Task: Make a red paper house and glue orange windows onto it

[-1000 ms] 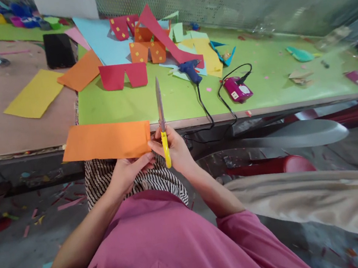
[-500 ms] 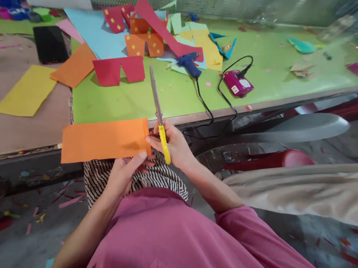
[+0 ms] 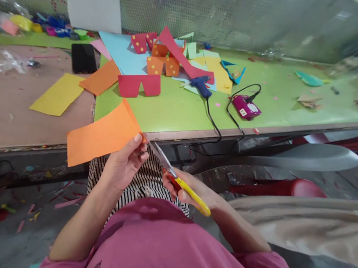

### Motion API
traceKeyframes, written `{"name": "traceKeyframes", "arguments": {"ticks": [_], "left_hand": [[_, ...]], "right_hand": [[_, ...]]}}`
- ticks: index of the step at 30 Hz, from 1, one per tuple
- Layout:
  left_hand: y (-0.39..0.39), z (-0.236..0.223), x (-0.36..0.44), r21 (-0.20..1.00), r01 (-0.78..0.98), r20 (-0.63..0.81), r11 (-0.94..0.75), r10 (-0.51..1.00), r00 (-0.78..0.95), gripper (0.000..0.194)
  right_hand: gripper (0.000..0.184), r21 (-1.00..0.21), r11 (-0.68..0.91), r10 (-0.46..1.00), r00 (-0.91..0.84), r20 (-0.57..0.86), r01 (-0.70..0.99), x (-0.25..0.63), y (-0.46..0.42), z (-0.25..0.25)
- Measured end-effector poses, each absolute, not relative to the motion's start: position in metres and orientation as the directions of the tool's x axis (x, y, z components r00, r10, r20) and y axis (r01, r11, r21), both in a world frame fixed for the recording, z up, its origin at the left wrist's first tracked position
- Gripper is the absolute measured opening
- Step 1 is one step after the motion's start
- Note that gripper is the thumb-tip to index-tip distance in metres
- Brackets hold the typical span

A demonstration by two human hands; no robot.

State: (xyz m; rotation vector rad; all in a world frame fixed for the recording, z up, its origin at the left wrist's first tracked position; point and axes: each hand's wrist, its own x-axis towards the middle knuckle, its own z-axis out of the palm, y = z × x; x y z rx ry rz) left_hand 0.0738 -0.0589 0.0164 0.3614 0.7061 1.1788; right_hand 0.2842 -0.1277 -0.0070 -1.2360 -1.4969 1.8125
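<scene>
My left hand (image 3: 125,161) pinches an orange sheet of paper (image 3: 101,134) near its lower right corner, thumb on top. A narrow folded strip runs along the sheet's right edge. In my right hand (image 3: 186,188) are scissors (image 3: 187,190) with yellow and red handles, held by the loops. Their blades are a little apart and point up and left, with the tips at the sheet's right corner. Whether the blades have bitten into the paper I cannot tell. Both hands are in front of the table's front edge, above my lap.
A red paper cutout (image 3: 139,85) stands on the green tabletop (image 3: 169,113). Behind it are orange dotted cutouts (image 3: 162,65) and a light blue sheet (image 3: 128,54). A blue glue gun (image 3: 201,87) is wired near a purple power box (image 3: 246,107). Leftward lie a yellow sheet (image 3: 57,95) and a black phone (image 3: 83,58).
My right hand has let go of the paper's edge and swung the scissors from upright to slanting, bringing the tips to the corner. My left hand has tilted the sheet, its right side rising.
</scene>
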Motion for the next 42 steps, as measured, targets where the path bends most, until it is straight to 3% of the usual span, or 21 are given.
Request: {"name": "traceKeyframes", "arguments": {"ticks": [4, 12, 21, 34, 42], "left_hand": [[-0.060, 0.019, 0.076, 0.615, -0.710, -0.290, 0.342, 0.936, 0.200, 0.025], [-0.061, 0.019, 0.077, 0.643, -0.690, -0.267, 0.333, 0.941, 0.206, 0.026], [-0.064, 0.017, 0.078, 0.593, -0.716, -0.286, 0.369, 0.927, 0.241, 0.027], [-0.066, 0.010, 0.078, 0.590, -0.730, -0.258, 0.346, 0.937, 0.235, 0.035], [-0.069, 0.001, 0.080, 0.599, -0.746, -0.242, 0.292, 0.954, 0.179, 0.037]], "right_hand": [[0.069, -0.926, -0.319, 0.734, -0.565, -0.377, 0.204, 0.290, -0.132, -0.015], [0.062, -0.952, -0.184, 0.757, -0.582, -0.295, 0.244, 0.288, -0.124, -0.023], [0.076, -0.950, -0.250, 0.774, -0.551, -0.311, 0.186, 0.279, -0.128, -0.012], [0.075, -0.960, -0.227, 0.793, -0.540, -0.280, 0.165, 0.277, -0.128, -0.005], [0.073, -0.952, -0.285, 0.728, -0.620, -0.292, 0.115, 0.280, -0.125, -0.017]]}}
